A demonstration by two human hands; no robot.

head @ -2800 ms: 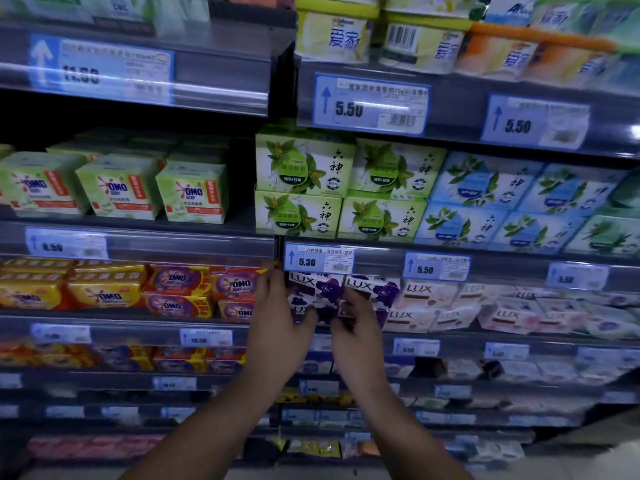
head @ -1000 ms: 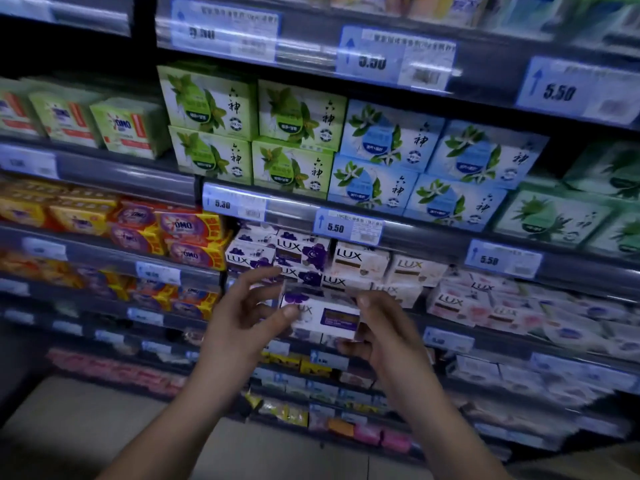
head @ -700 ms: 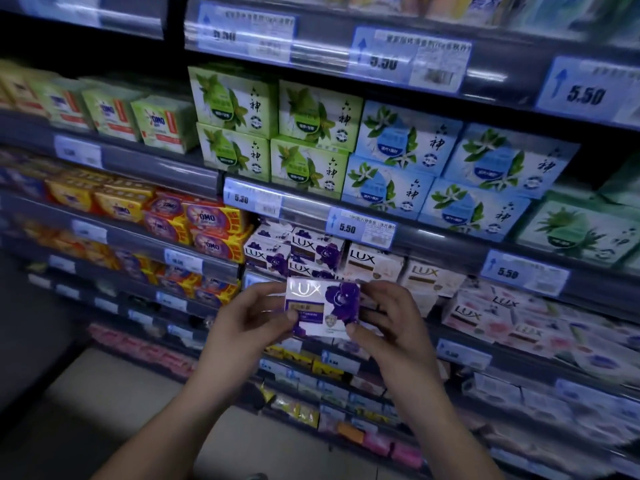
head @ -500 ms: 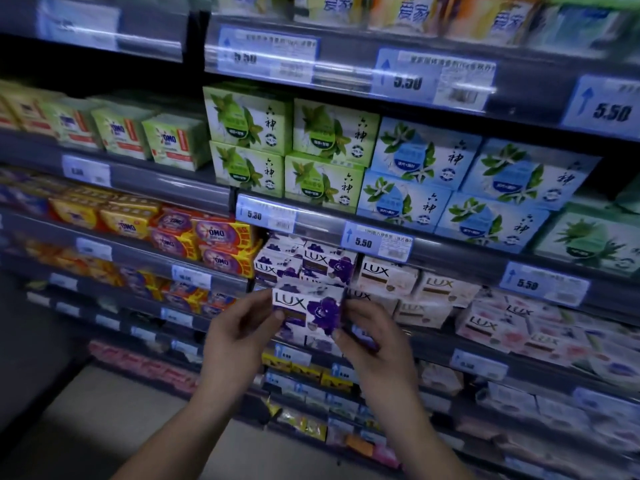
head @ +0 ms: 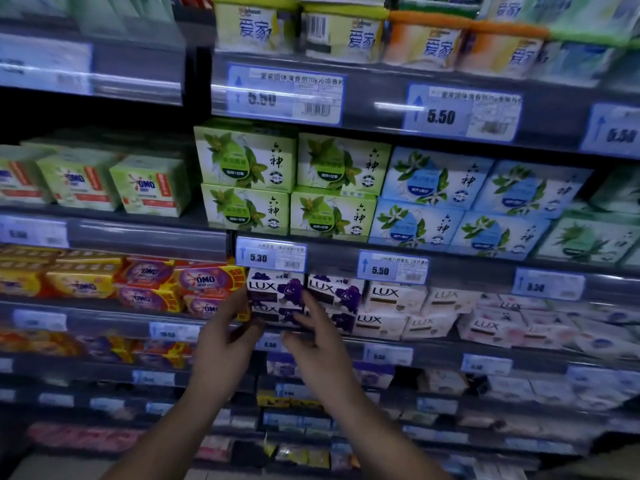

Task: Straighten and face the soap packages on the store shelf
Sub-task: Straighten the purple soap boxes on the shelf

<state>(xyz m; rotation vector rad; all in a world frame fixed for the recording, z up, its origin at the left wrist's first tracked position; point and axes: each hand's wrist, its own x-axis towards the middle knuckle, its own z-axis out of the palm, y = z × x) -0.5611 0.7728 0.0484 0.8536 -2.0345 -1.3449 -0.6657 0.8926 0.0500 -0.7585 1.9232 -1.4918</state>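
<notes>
**Two hands are touching the purple LUX stack**

We are looking at a store shelf [head: 443, 348] where LUX soap packages are standing in rows. At the left end of the row, under the 5.30 price tag [head: 270, 257], two purple LUX packages are lying one on top of the other: the upper package [head: 275, 287] is facing forward with its name readable, and the lower package [head: 277, 313] is partly hidden by the hands.

The left hand [head: 225, 341] is reaching up to the left side of this stack. Its fingers [head: 239, 301] are lying straight and pressed together against the side, just beside the orange OMO packages [head: 204, 282], and the thumb is pointing under the lower package.

The right hand [head: 311, 337] is touching the right part of the stack with straight fingers, the thumb spread away. We cannot tell if either hand is really gripping.

A second purple stack [head: 334, 291] and the white LUX packages [head: 394, 296] are standing to the right
</notes>
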